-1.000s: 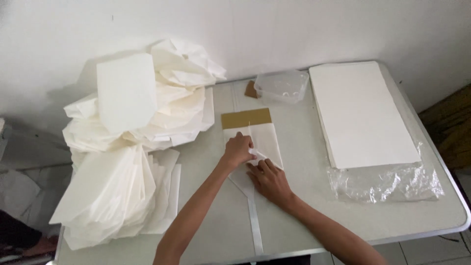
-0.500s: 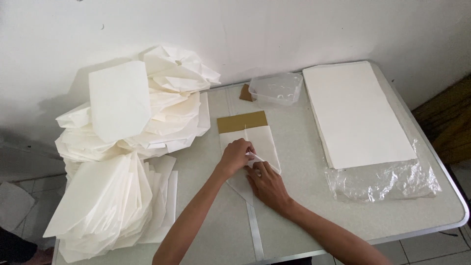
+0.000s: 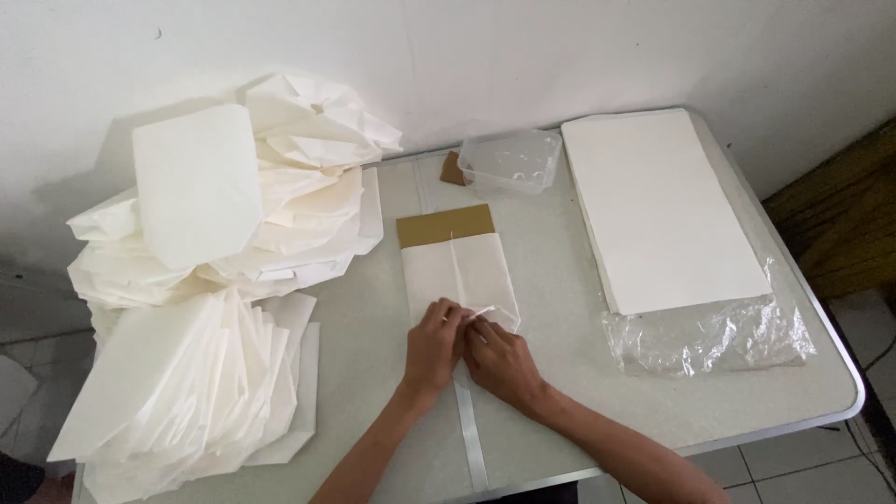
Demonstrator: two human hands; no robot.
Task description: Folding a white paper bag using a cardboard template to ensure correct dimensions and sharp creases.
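Paper (image 3: 459,269), a white sheet folded over a brown card (image 3: 445,225), lay flat on the surface (image 3: 551,392) near its middle, and everything else sat around it. Both hands worked at the paper's near edge: the left hand (image 3: 432,343) had its fingers curled down on the near-left part, and the right hand (image 3: 499,359) pinched the near-right corner, which was lifted into a small crease. The two hands touched each other there, both closed narrowly on the paper. The card's bare strip showed at the paper's far end. Beyond that strip stood a clear plastic tub (image 3: 511,161). To the right of the paper lay a thick stack of white sheets (image 3: 658,210), its near end resting on crumpled clear wrap (image 3: 714,334). To the left of the paper rose a big heap of folded white bags (image 3: 224,271), spilling toward the surface's near-left edge.
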